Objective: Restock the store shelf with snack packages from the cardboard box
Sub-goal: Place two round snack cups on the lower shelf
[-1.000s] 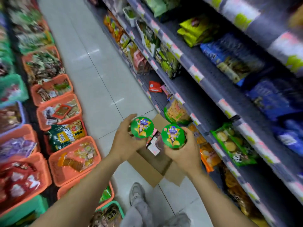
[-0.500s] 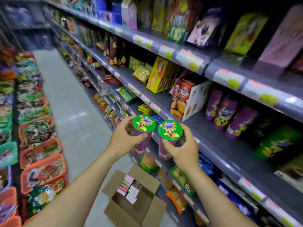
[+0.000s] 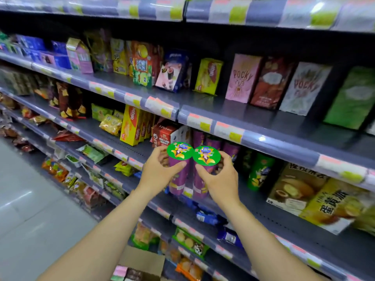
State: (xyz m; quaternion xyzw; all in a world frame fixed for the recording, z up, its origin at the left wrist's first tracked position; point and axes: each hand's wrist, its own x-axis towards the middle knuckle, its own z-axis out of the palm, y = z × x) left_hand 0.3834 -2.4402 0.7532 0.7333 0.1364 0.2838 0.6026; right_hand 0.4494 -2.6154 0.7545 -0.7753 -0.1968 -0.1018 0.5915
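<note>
Store shelf (image 3: 280, 138) behind, each hand's grip closed on one canister — upright, lids up.

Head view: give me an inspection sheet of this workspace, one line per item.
Surface: grey shelf, bare patch left of the hands.
Job's things: two purple canisters with green lids, left canister and right canister, upright side by side; cardboard box open on the floor, packets inside.
Clutter: purple canisters already standing behind; red Vina box and green canister to either side.
Grippers: left hand holds the left canister, right hand holds the right canister.
Cables: nothing seen.
Surroundings: Pocky boxes on the shelf above; tiled aisle floor to the left.
</note>
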